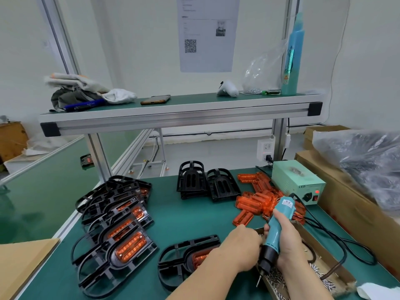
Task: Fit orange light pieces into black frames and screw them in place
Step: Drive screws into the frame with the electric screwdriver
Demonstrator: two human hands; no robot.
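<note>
The black frame (186, 260) in hand lies at six o'clock on the surface (190, 219), an orange light piece (200, 257) already seated in it. Our right hand (283, 243) has its fingers wrapped tight round the blue screwdriver (273, 234), bit down over the screw tray (303, 276); whether our left hand (242, 247) pinches a screw, we cannot tell. We judge this one not yet screwed. Finished frames (114, 230) pile at eight o'clock; empty frames (207, 182) at twelve and loose orange pieces (257, 202) at two remain.
</note>
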